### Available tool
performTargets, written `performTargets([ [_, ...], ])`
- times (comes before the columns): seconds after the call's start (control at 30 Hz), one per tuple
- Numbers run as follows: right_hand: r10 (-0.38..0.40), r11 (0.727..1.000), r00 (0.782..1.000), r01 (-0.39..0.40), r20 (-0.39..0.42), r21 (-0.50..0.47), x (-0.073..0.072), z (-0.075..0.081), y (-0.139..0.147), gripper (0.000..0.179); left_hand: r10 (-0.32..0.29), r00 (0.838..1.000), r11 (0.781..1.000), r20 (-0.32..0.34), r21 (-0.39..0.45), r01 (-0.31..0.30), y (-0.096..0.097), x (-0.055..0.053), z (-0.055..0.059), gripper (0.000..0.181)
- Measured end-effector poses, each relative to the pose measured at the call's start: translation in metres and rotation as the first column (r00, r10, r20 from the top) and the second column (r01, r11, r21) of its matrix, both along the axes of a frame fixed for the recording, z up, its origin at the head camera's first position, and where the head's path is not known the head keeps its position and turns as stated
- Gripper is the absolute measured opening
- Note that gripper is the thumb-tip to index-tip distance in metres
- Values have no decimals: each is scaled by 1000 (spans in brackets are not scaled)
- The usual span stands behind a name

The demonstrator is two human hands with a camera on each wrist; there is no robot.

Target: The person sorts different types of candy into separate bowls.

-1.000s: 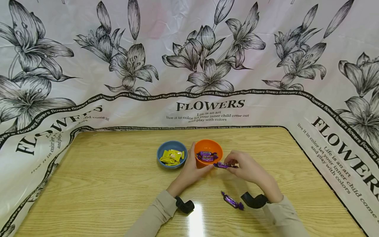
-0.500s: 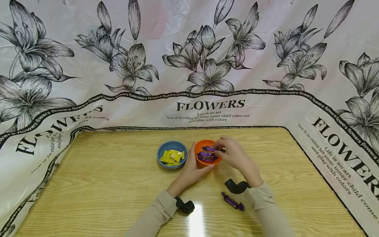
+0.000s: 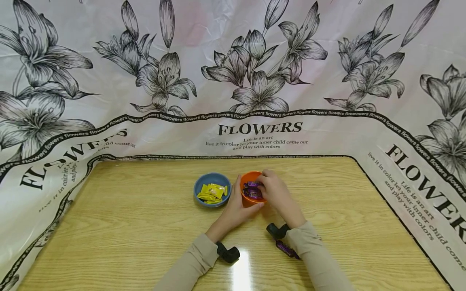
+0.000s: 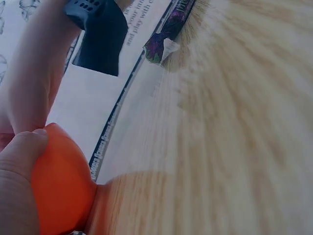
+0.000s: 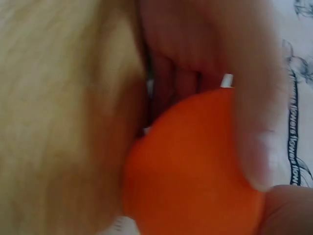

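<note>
An orange bowl holds several purple-wrapped candies. My left hand holds it from the left and near side. The thumb presses against the wall of the orange bowl in the left wrist view. Over the right rim reaches my right hand, its fingertips down inside at the end of a purple candy. In the right wrist view the bowl hides most of those fingertips. One more purple candy lies on the table, partly covered by the right sleeve and the black wrist camera.
Left of the orange bowl stands a blue bowl with several yellow-wrapped candies. Both rest on a wood-grain table. A white flower-print cloth borders its back and sides.
My right hand has carried a purple candy from in front of the orange bowl, over its rim and down into it. The left hand stays on the bowl.
</note>
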State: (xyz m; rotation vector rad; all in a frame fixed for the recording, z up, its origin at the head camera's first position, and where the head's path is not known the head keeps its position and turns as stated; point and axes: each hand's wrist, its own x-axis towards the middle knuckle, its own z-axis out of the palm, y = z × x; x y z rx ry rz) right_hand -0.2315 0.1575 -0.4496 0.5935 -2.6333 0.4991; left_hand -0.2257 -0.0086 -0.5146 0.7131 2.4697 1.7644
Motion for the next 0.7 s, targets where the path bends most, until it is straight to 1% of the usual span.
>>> performTargets([
  [0.1,-44,999,999,44,-8,13,1,-2,-4,12,1,1000,1000,-2,1,-1,0,1,1,114],
  [0.23,-73,997,997,73,-1,25,1,-4,-7,12,4,1000,1000,-13,4,-4,1,0,0,113],
  [0.37,-81,996,997,81,-3,30,0,-6,-8,12,8,1000,1000,-21,6,-8,1,-1,-1,112],
  [0.57,-74,997,997,74,-9,29,-1,-7,-8,14,10,1000,1000,-29,0,-10,0,-1,-1,112],
  [0.7,-79,997,997,78,12,27,-1,-5,-7,15,7,1000,1000,-26,4,-7,1,-1,-1,112],
])
